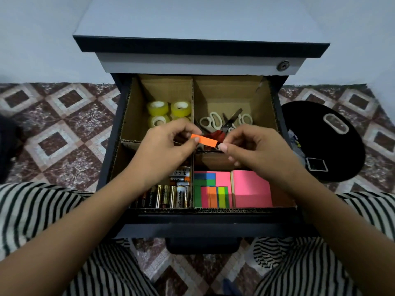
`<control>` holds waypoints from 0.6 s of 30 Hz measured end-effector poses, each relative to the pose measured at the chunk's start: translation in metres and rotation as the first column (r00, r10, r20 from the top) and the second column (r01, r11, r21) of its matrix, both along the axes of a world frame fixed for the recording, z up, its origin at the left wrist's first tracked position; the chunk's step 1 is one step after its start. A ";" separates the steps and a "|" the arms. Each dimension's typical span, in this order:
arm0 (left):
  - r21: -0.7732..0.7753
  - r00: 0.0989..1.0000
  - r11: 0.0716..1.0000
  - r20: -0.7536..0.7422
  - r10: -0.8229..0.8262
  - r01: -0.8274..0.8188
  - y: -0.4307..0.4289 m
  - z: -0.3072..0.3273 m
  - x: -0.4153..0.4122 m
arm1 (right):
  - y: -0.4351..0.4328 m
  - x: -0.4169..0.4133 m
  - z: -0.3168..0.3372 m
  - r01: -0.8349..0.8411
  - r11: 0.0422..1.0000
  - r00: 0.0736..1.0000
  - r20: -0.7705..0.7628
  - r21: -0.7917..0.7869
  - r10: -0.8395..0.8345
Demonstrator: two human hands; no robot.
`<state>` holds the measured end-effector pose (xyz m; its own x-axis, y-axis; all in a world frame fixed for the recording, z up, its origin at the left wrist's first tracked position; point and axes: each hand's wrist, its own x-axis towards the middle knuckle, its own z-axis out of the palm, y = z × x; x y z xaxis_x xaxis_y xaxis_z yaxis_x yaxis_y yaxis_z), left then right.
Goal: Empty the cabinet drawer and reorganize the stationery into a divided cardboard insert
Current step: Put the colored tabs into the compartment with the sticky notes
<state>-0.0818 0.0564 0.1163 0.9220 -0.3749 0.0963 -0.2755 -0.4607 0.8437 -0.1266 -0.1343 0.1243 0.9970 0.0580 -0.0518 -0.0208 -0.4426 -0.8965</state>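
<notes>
Orange strip (pixel 204 139) pinched at both ends between left hand (pixel 167 144) and right hand (pixel 256 148), over cardboard insert (pixel 128 112) in open drawer (pixel 203 229), tape rolls (pixel 168 111) and scissors (pixel 215 122) in far cells, batteries (pixel 171 195) and sticky notes (pixel 252 189) in near cells

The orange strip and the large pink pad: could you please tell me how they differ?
The orange strip is narrow and long; the pink pad is broad and nearly square. The orange strip is pinched at its ends by the left hand and right hand above the cardboard insert; the pink pad lies flat in its front right compartment, untouched. Both are neon-bright paper.
</notes>
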 end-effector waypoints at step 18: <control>0.204 0.962 0.979 0.260 -0.079 0.025 0.003 -0.003 0.004 | 0.006 0.005 0.002 0.050 0.982 0.998 -0.039 0.181 -0.044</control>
